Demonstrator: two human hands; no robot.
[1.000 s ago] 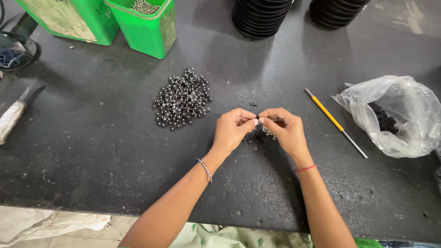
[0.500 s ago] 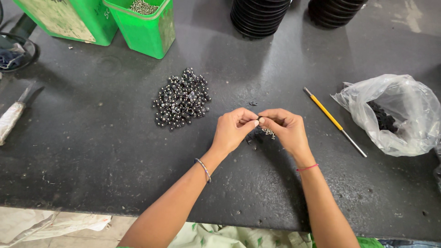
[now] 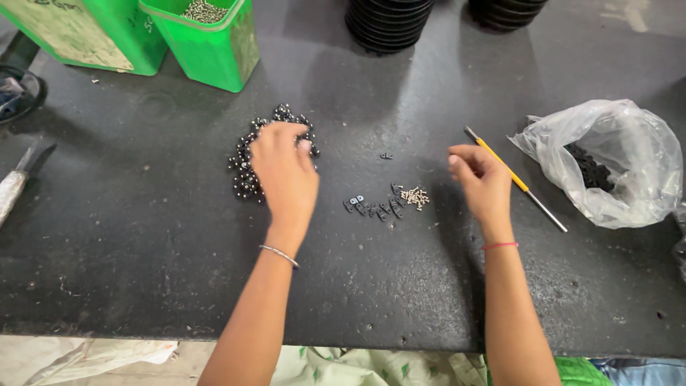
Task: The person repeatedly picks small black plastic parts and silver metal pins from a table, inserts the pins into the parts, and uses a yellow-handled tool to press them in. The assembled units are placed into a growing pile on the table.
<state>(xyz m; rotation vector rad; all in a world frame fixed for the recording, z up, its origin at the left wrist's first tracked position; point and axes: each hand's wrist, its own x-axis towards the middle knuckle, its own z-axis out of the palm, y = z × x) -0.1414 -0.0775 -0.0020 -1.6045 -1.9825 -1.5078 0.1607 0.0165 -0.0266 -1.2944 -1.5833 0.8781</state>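
Note:
My left hand (image 3: pixel 284 175) is palm-down on a heap of small dark round metal parts (image 3: pixel 246 168), and its fingertips cover the heap's right side. What the fingers hold is hidden. My right hand (image 3: pixel 480 184) hovers apart to the right, fingers loosely bent, with nothing seen in it. It is just left of a yellow-handled screwdriver (image 3: pixel 514 177). Between the hands lie a few small black clips (image 3: pixel 371 208) and a little cluster of pale screws (image 3: pixel 415 196) on the black tabletop (image 3: pixel 371 286). One more clip (image 3: pixel 386 155) lies alone farther back.
A clear plastic bag (image 3: pixel 607 164) of black parts sits at the right. Two green bins (image 3: pixel 214 50) stand at the back left, and stacks of black rings (image 3: pixel 389 21) at the back. A knife-like tool (image 3: pixel 14 187) lies at the left edge.
The hands were together, pinching a small part over the clips. Now they have separated: the left went to the heap of round parts, the right moved right toward the screwdriver.

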